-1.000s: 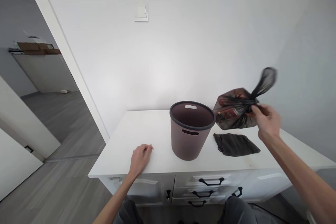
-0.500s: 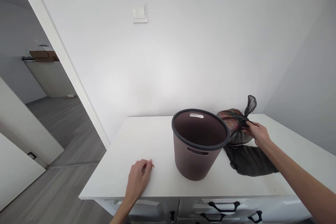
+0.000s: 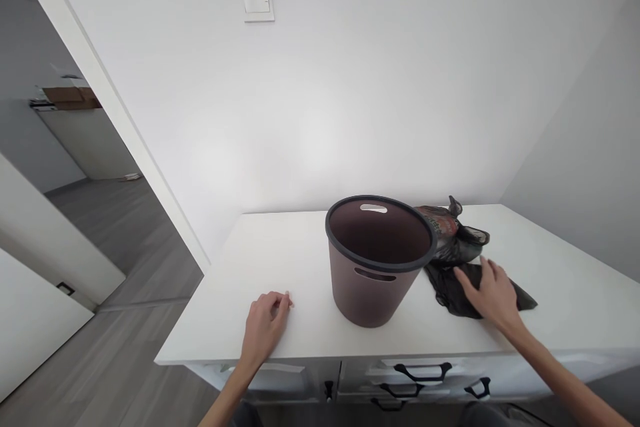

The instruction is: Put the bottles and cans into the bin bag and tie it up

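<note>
My left hand (image 3: 266, 325) rests on the white cabinet top, to the left of the trash bin. Its fingers are curled in, thumb and fingertips together, with nothing visible in them. The brownish-purple trash bin (image 3: 367, 297) stands upright, a dark rim around its mouth and slots in its sides. My right hand (image 3: 490, 293) is spread over a flat black plastic bag (image 3: 453, 293), fingers apart; whether it touches the bag is hard to tell. Just behind lies a knotted black see-through garbage bag (image 3: 445, 230) with reddish contents, partly hidden by the bin.
The cabinet top (image 3: 205, 330) has drawers with black handles (image 3: 423, 371) below its front edge. A white wall with a light switch (image 3: 258, 1) rises behind. To the left, a doorway opens onto a grey floor (image 3: 140, 267).
My right hand has let go of the knotted garbage bag and moved down toward me, over the flat black bag. The knot's loose ends have sagged. My left hand stays in place.
</note>
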Motion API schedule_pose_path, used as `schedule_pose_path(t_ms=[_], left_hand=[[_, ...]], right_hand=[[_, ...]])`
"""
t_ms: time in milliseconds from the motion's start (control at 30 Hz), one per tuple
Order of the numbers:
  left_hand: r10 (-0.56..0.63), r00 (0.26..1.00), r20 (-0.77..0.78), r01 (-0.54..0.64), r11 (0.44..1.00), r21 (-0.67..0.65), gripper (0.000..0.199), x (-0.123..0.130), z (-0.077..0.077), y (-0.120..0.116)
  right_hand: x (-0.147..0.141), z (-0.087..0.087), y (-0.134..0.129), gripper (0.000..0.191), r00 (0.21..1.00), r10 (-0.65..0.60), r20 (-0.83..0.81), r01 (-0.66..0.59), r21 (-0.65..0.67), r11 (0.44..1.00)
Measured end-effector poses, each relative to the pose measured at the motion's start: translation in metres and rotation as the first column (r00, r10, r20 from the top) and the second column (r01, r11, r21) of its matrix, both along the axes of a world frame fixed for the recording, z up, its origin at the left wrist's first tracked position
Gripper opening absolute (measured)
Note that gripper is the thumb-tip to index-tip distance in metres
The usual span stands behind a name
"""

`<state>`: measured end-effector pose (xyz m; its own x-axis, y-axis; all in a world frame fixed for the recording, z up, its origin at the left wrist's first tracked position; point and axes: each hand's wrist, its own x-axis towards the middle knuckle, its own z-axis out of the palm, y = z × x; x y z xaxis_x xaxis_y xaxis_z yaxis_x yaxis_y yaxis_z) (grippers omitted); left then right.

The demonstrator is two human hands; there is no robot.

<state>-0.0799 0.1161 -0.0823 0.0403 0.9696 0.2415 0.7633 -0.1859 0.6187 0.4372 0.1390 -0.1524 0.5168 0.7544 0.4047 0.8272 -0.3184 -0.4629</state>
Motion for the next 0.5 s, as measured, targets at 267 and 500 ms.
schedule_pose_path(t_ms=[267,500], left_hand=[[-0.005,0.999,0.038,0.005,1.000,0.006,0.048,0.003,0.003,-0.009],[-0.026,0.989,0.147,0.028,1.000,-0.010,0.052,0.003,0.007,-0.027]], right_hand=[[-0.038,-0.052,-0.064,0.063,0.938,0.287,0.194,-0.247,-0.207,0.947],[-0.083,-0.011,-0.104,0.058,0.900,0.427,-0.088,-0.433,-0.065,0.899]])
